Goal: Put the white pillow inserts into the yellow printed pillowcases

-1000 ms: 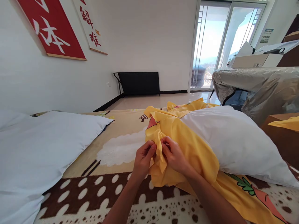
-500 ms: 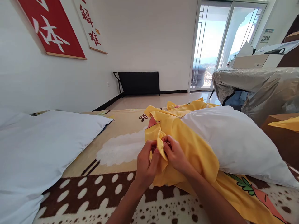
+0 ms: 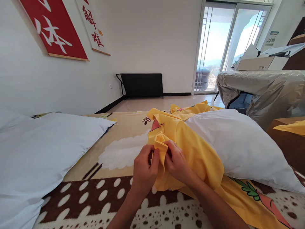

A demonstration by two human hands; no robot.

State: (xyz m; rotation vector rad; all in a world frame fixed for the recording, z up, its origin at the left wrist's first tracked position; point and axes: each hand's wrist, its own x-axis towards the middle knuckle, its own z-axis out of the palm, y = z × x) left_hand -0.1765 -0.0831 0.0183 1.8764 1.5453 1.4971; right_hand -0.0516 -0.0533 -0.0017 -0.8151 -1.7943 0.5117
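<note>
Both hands, left [image 3: 144,167] and right [image 3: 176,162], pinch a fold of the yellow pillowcase [image 3: 190,149] partly covering one white pillow [image 3: 238,143]; another pillow [image 3: 47,143] lies well apart on the patterned blanket [image 3: 107,190].

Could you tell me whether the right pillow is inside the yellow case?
Mostly out: the yellow case covers only its left end; most of the pillow lies bare.

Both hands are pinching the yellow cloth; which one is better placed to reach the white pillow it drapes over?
Right, probably. The right hand pinches the yellow cloth on the side nearest that white pillow; the left hand sits across the fold, farther from it.
</note>
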